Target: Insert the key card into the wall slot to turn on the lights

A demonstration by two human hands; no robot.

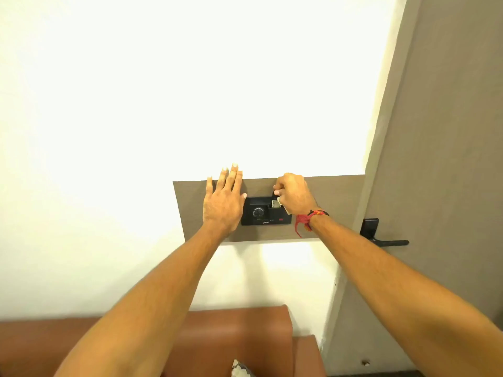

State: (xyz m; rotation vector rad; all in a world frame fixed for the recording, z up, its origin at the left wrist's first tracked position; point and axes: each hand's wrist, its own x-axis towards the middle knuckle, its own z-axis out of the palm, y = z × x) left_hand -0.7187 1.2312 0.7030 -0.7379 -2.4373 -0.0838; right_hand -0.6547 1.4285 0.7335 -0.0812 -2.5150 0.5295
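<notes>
A black switch unit (258, 213) with a round dial and a card slot at its upper right is mounted on a grey-brown wall panel (334, 202). My right hand (295, 193) is closed on a pale key card (277, 203), whose lower part sits in the slot; most of the card is hidden by my fingers. My left hand (224, 198) lies flat and open against the panel, just left of the unit, thumb touching its edge. A red thread band circles my right wrist.
A grey door (435, 159) with a black lever handle (381, 239) stands to the right. A brown leather seat (239, 344) lies below against the bright white wall, with a patterned cushion corner at the bottom edge.
</notes>
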